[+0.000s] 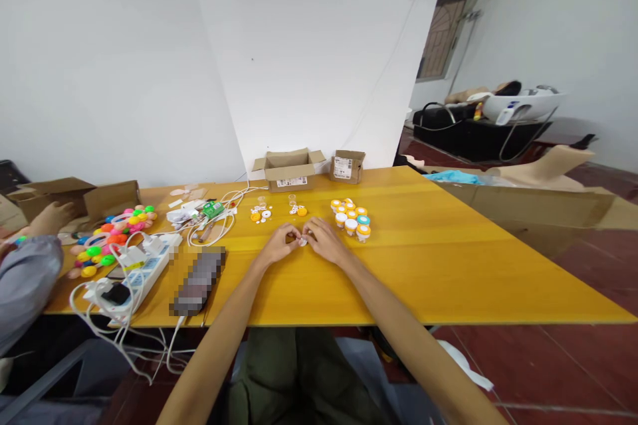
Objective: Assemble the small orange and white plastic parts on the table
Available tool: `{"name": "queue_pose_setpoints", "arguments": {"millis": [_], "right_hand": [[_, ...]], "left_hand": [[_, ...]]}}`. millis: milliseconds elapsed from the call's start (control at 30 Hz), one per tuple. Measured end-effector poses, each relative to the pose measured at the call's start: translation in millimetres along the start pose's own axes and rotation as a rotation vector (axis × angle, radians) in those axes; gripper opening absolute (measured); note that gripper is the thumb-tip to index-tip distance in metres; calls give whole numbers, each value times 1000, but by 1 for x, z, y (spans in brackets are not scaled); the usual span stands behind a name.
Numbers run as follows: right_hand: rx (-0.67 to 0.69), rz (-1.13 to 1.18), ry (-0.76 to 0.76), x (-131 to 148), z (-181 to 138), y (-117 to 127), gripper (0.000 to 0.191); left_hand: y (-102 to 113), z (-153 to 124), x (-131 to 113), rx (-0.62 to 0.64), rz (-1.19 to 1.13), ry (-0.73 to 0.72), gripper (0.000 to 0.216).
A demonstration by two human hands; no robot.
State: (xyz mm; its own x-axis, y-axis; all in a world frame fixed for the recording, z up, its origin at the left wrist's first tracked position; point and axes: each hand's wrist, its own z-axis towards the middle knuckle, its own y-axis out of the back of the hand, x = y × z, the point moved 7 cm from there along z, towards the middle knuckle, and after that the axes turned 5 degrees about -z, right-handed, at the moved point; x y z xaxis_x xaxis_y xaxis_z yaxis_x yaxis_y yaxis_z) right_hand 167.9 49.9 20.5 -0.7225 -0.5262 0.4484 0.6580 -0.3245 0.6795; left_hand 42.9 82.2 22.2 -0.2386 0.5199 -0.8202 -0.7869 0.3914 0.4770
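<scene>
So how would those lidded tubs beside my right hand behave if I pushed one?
The tubs look small, so probably light. Packed closely, a pushed one would likely nudge its neighbours. Their round lids suggest any knocked over might roll.

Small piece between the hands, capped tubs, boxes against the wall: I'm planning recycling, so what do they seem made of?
Small piece: probably clear plastic, pale and see-through, though too small to be sure.
Capped tubs: likely smooth plastic, with even orange and teal colouring.
Boxes: cardboard, matte brown, folded flaps showing.
</scene>
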Motion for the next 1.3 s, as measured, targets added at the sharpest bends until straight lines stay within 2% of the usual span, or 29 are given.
{"name": "queue_pose_setpoints", "arguments": {"millis": [233,400,700,967,1300], "right_hand": [[27,2,-3,-3,0,-2,20],[34,2,11,1,0,0,19],[92,-40,19,7,0,3,15],[87,-10,41,5,1,3,13],[64,66,20,1,0,1,15]], "left_hand": [[-2,-2,-6,31,23,-54,15],[-1,-2,-1,14,21,-29,14],[-1,-3,-8,-6,41,-91,7],[-1,-4,-13,-1,58,-79,4],[-1,-3,-4,-9,40,-37,9]]}}
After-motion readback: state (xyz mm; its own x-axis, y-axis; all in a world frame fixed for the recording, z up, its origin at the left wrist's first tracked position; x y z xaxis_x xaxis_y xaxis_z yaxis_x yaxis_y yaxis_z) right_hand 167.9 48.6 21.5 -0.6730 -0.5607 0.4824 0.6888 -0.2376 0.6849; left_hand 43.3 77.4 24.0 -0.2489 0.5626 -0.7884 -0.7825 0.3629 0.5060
